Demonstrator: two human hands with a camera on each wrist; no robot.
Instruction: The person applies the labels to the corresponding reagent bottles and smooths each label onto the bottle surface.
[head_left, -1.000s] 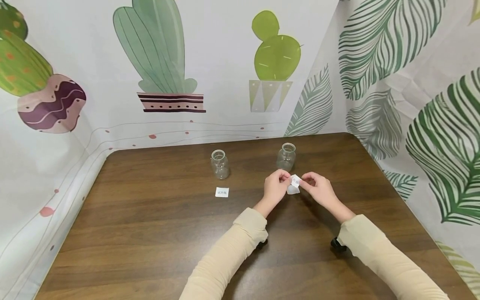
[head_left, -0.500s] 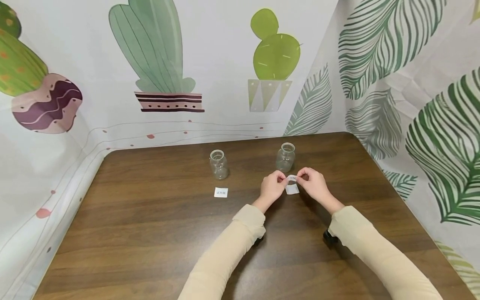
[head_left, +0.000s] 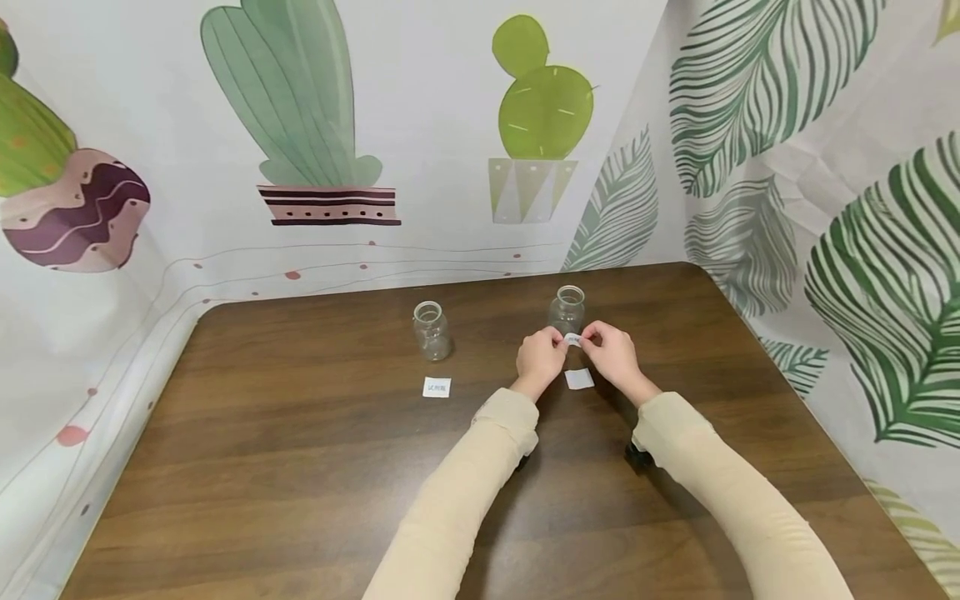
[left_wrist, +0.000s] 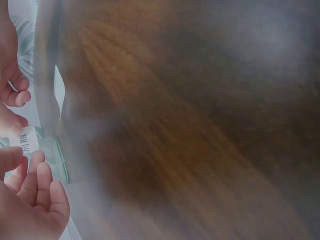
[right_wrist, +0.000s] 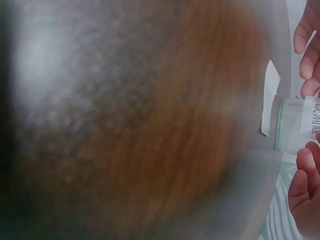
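Observation:
Between both hands a small white label (head_left: 573, 339) with printed characters is stretched, bowed slightly. My left hand (head_left: 542, 357) pinches its left end and my right hand (head_left: 612, 353) its right end. Right behind the label stands a clear glass jar (head_left: 567, 308), upright and without a lid. In the right wrist view the label (right_wrist: 311, 117) lies in front of the jar's glass (right_wrist: 287, 125); whether it touches cannot be told. A blank white piece of paper (head_left: 579, 379) lies on the table just below the hands.
Further left stands a second lidless glass jar (head_left: 432, 332). Another printed white label (head_left: 437, 387) lies flat in front of it. The brown wooden table (head_left: 300, 467) backs onto a wall covering (head_left: 442, 125) with cactus and leaf prints.
Both hands have carried the label off the blank paper, forward to the right-hand jar. The blank paper stays on the table. The head view has shifted slightly to the right.

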